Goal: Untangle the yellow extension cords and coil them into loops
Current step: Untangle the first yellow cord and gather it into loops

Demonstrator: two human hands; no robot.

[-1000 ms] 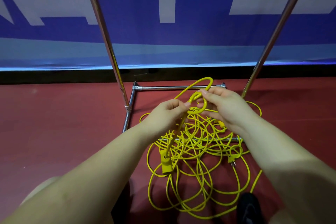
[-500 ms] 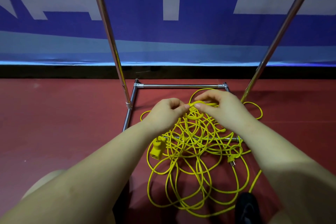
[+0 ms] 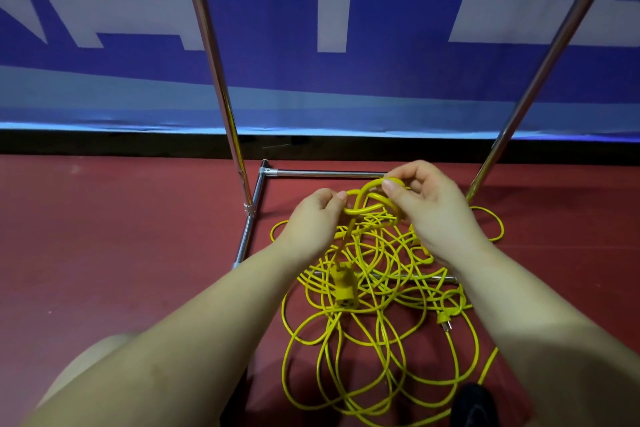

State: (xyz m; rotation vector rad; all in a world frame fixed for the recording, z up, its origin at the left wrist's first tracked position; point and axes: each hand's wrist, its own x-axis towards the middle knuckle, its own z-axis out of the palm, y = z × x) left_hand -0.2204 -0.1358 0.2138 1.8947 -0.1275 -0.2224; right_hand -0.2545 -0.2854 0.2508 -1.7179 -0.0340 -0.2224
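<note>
blue banner (image 3: 311, 87), white lettering unreadable

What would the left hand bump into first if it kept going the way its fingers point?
Most likely the right hand: the left hand points across at it, both pinching the same lifted loop of yellow cord. Depth is unclear.

Thin yellow extension cords (image 3: 377, 322) lie in a tangled heap on red floor, one socket end (image 3: 343, 289) dangling.

Dark shoe (image 3: 475, 407) cut off below.
</note>
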